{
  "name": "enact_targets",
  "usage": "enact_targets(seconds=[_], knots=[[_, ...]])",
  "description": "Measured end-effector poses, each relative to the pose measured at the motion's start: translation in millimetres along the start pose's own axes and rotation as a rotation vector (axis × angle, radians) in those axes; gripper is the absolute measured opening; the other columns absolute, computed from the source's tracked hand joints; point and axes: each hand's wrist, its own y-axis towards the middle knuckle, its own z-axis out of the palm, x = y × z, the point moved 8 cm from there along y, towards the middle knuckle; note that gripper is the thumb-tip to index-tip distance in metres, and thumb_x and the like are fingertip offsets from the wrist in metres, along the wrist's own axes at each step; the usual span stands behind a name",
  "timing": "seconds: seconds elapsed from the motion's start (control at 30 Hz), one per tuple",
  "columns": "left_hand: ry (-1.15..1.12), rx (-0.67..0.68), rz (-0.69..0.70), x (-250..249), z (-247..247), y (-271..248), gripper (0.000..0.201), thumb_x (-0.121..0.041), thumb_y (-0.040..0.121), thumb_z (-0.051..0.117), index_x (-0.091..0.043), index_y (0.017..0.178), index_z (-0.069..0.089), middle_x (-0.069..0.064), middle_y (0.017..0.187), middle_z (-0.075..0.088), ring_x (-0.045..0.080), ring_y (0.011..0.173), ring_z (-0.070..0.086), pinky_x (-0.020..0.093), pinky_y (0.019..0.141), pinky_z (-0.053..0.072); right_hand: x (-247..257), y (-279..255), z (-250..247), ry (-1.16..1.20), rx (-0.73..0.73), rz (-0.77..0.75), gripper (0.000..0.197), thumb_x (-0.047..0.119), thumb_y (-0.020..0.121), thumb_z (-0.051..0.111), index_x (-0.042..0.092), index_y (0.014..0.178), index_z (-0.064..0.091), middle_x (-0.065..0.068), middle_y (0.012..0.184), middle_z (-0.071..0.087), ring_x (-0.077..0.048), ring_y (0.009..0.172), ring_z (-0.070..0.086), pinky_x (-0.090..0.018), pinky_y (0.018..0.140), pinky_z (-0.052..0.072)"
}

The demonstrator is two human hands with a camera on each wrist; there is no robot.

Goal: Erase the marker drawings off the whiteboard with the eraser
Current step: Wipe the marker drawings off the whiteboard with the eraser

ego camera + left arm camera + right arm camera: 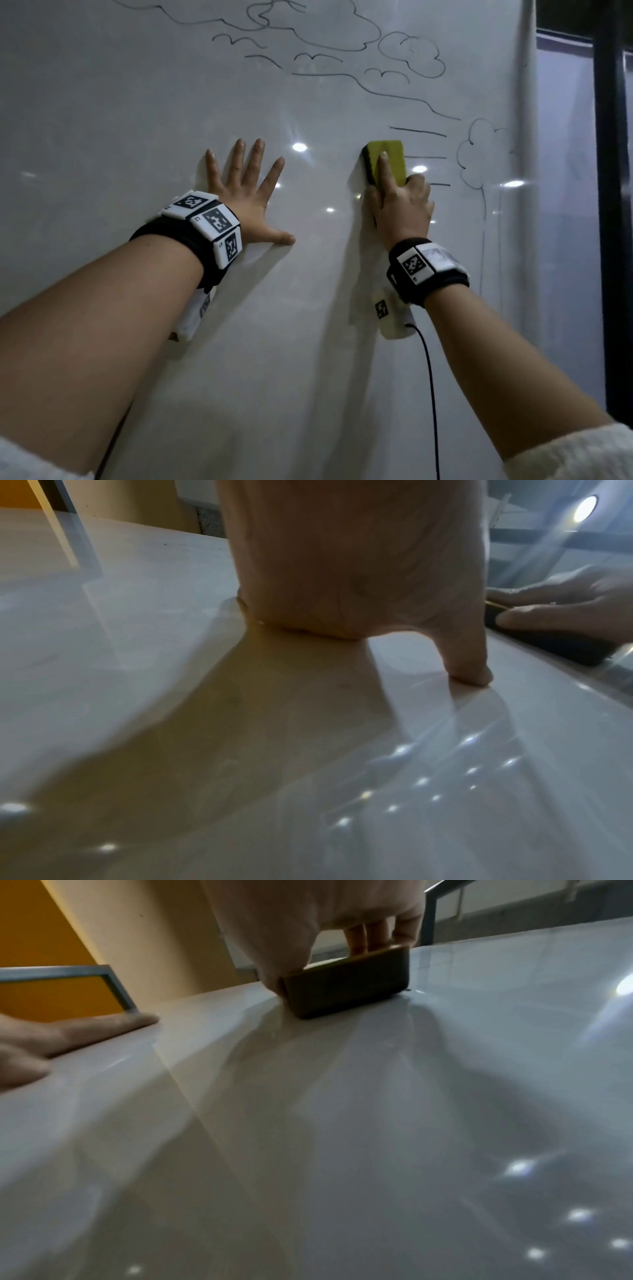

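Note:
A glossy whiteboard [171, 102] fills the head view. Black marker drawings [342, 37] of clouds, hills and birds run across its top, short horizontal strokes [418, 132] lie right of centre, and a tree outline [479, 150] stands at the right. My right hand [400, 202] grips a yellow eraser [388, 159] with a dark felt base and presses it flat on the board, index finger along its back. In the right wrist view the eraser [346, 988] sits under my fingers [373, 936]. My left hand [246, 195] lies flat on the board with fingers spread, thumb [469, 664] touching the surface.
The board's right edge [529, 171] meets a dark window frame [613, 205]. A black cable [431, 394] hangs from my right wrist band. Ceiling lights reflect as bright spots [299, 147] on the board. In the left wrist view, my right hand [565, 607] shows at the right.

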Motion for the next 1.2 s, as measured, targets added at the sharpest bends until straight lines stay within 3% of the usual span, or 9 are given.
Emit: enact_targets(seconds=[0.23, 0.57, 0.87, 1.2], knots=[[0.001, -0.007, 0.009, 1.2, 1.2, 1.6, 0.121, -0.08, 0.068, 0.048, -0.027, 0.14, -0.033, 0.007, 0.145, -0.044, 0.031, 0.134, -0.038, 0.061, 0.103, -0.021, -1.4, 71.2, -26.6, 0.053, 0.052, 0.072, 0.056, 0.044, 0.098, 0.036, 0.037, 0.149, 0.015, -0.021, 0.134, 0.034, -0.037, 0.125, 0.032, -0.049, 0.104, 0.028], [-0.007, -0.067, -0.02, -3.7, -6.3, -2.4, 0.117, -0.079, 0.071, 0.047, -0.023, 0.146, -0.024, 0.01, 0.149, -0.036, 0.033, 0.137, -0.032, 0.059, 0.107, -0.016, -17.1, -17.9, -2.1, 0.037, 0.114, -0.044, 0.069, 0.043, 0.091, 0.046, 0.039, 0.149, 0.009, -0.015, 0.127, 0.037, -0.033, 0.12, 0.034, -0.041, 0.088, 0.042], [-0.012, -0.068, 0.001, -5.1, -3.4, -3.4, 0.116, -0.079, 0.072, 0.045, -0.026, 0.141, -0.031, 0.012, 0.146, -0.041, 0.035, 0.135, -0.036, 0.06, 0.105, -0.019, -31.3, 60.1, -30.6, 0.063, 0.16, 0.136, 0.067, 0.042, 0.094, 0.042, 0.039, 0.15, 0.005, -0.02, 0.137, 0.031, -0.039, 0.125, 0.036, -0.047, 0.097, 0.037], [-0.004, -0.097, 0.006, -10.6, -6.2, -4.5, 0.115, -0.077, 0.073, 0.046, -0.023, 0.145, -0.026, 0.012, 0.148, -0.037, 0.034, 0.137, -0.032, 0.06, 0.106, -0.017, -35.1, -34.7, 4.6, 0.039, 0.139, 0.083, 0.067, 0.043, 0.095, 0.039, 0.036, 0.15, 0.002, -0.016, 0.126, 0.035, -0.034, 0.117, 0.037, -0.043, 0.086, 0.043]])
